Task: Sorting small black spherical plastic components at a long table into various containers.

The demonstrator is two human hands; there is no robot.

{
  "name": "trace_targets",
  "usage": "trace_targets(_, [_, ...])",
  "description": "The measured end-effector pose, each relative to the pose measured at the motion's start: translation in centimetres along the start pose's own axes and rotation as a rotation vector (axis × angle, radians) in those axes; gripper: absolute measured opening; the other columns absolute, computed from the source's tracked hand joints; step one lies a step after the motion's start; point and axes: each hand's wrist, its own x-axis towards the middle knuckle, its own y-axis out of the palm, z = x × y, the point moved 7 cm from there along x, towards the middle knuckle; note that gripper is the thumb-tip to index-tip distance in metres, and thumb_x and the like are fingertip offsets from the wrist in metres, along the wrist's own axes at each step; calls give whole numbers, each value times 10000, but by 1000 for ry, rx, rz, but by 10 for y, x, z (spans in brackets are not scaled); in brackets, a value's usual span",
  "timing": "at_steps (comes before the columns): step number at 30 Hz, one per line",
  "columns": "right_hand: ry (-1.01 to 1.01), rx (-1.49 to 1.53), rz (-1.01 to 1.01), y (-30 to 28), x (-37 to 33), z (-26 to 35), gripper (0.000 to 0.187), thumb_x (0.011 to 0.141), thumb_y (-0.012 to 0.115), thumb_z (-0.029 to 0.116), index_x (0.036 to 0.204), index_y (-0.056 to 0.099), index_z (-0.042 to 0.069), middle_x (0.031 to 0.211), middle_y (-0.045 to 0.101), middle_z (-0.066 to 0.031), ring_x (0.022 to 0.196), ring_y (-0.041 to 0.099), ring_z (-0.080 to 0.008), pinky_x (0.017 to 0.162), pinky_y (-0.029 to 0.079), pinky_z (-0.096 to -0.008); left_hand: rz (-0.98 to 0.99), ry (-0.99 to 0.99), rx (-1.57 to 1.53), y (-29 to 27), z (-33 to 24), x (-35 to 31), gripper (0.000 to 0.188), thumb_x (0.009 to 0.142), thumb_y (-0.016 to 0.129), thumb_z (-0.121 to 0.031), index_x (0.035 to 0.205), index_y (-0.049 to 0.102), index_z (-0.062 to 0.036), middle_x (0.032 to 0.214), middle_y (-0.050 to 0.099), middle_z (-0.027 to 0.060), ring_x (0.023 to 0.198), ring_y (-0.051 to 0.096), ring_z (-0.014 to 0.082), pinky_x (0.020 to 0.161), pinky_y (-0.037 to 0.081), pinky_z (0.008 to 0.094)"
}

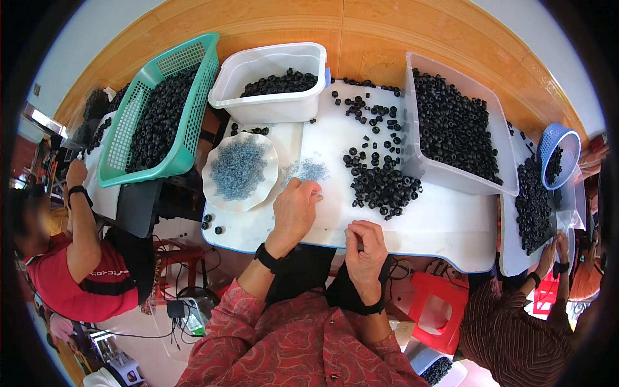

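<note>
My left hand [295, 211] is over the white table [445, 216], just in front of a small scatter of tiny translucent blue-grey pieces [313, 170]. Its thumb and fingertips are pinched together; whatever lies between them is too small to make out. By the table's near edge, my right hand [366, 258] is closed, thumb against curled fingers, and its contents are hidden. A scalloped white plate [210, 175] heaped with the same tiny pieces stands left of my left hand. Beyond my right hand lies a loose pile of small round black parts [382, 188].
At the back stand a green basket [143, 175], a white tub [274, 113] and a translucent bin [458, 179], all holding black parts. Co-workers sit on both sides, one in a red shirt [84, 277]. A blue basket [560, 134] is far right, a red stool [438, 309] below.
</note>
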Motion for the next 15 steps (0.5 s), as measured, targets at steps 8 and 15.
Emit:
trace_targets(8, [10, -8, 9, 0, 0, 1, 123, 830, 667, -57, 937, 649, 2, 976, 634, -132, 752, 646, -205, 619, 536, -277, -10, -10, 63, 0, -6, -4, 75, 837, 656, -72, 894, 608, -81, 843, 561, 130, 762, 594, 355, 632, 476, 445])
trace_targets(15, [14, 2, 16, 0, -1, -1, 123, 847, 659, -41, 963, 657, -3, 984, 629, -121, 780, 645, -173, 661, 545, -264, -15, 54, -30, -6, -19, -17, 63, 848, 608, -17, 906, 594, -36, 865, 564, 166, 794, 585, 368, 665, 482, 446])
